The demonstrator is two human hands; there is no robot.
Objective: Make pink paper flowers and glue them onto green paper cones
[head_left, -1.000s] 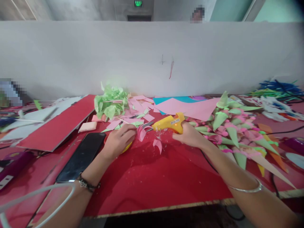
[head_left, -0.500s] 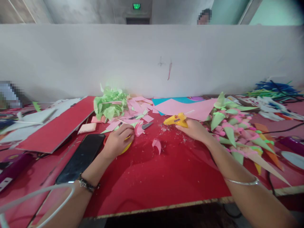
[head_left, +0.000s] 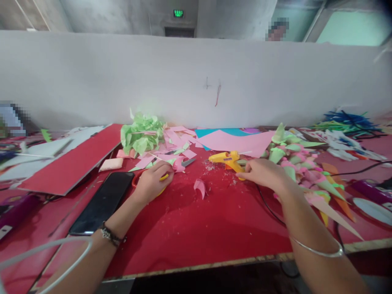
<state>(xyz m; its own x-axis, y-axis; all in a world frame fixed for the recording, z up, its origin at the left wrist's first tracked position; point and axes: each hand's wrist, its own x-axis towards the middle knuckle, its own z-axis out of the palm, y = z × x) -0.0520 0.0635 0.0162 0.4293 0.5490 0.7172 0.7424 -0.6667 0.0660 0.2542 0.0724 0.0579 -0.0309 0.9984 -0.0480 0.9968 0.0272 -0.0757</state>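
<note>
Observed from beside the red surface (head_left: pixel 199 241): the step in hand reads as gluing pink paper pieces, at a pause between applying glue and working the piece by hand.

Left hand (head_left: pixel 151 181), left of centre in the frame: fingers curled in, apparently pinching a curled pink paper piece (head_left: pixel 178 165) at the fingertips. The fingertip contact itself is hidden. Scissors (head_left: pixel 189 162) lie at this hand, a blade projecting beyond the pink piece and yellow and red handles partly covered.

Right hand (head_left: pixel 265 173), right of centre: fingertips at the lower handle of a yellow glue gun (head_left: pixel 225 158), its nozzle pointing left. Whether they grip or merely touch the handle, I cannot tell.

A loose pink paper petal (head_left: pixel 200 188) lies mid-frame, below the nozzle and apart from both hands. Clear flecks, probably glue, are scattered near the gun. Green and pink paper cones (head_left: pixel 277 154) are heaped at the right of the frame.

Judgement: the next move calls for a free right hand, with the gun resting steadily, then prompt, light pressure on any glued edge, fingers clear of the hot nozzle and the blade.
</note>
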